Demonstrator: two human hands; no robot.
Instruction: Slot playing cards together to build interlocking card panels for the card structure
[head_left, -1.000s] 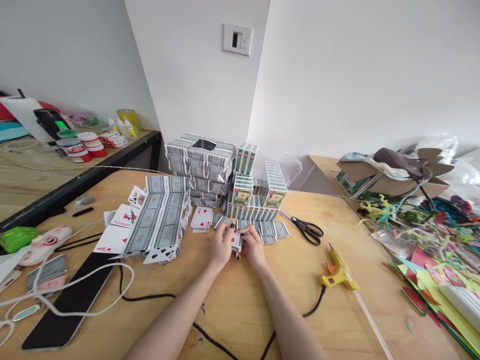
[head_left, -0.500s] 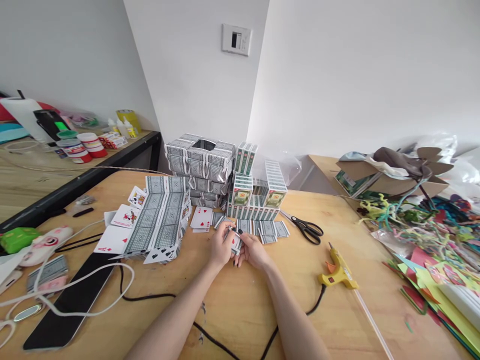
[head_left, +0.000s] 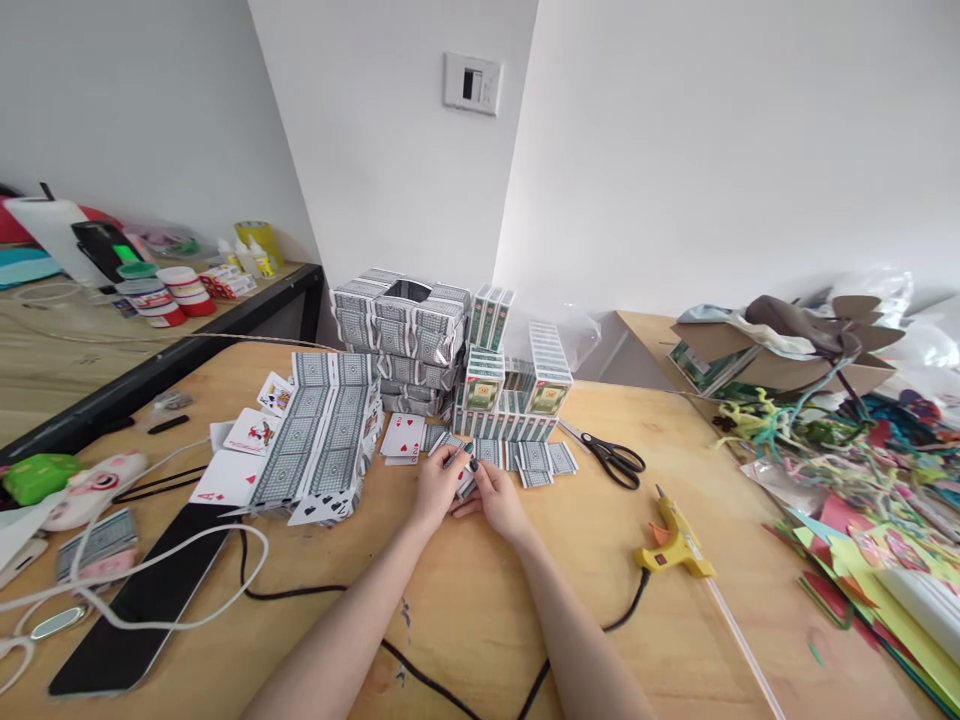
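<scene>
My left hand (head_left: 439, 490) and my right hand (head_left: 498, 498) meet over the middle of the table. Both pinch one playing card (head_left: 465, 486) between them; a bit of its patterned back and a red mark show, while the fingers hide the rest. Just beyond lie small folded cards (head_left: 489, 453) with grey backs, and another group of folded cards (head_left: 536, 464) sits right of them. A three-of-hearts-like card (head_left: 403, 437) rests face up to the left. Further left stands a large folded structure of cards (head_left: 322, 430).
Behind are a stacked card construction (head_left: 405, 330) and green card boxes (head_left: 517, 400). Black-handled scissors (head_left: 613, 460) and a yellow glue gun (head_left: 677, 540) lie right. A black cable (head_left: 427, 683) runs beneath my forearms. A dark flat slab (head_left: 142, 610) and white cord lie left.
My fingers have shifted on the card, with the thumbs closer together on top. The card has turned, so less of its face shows. Other things on the table stay put.
</scene>
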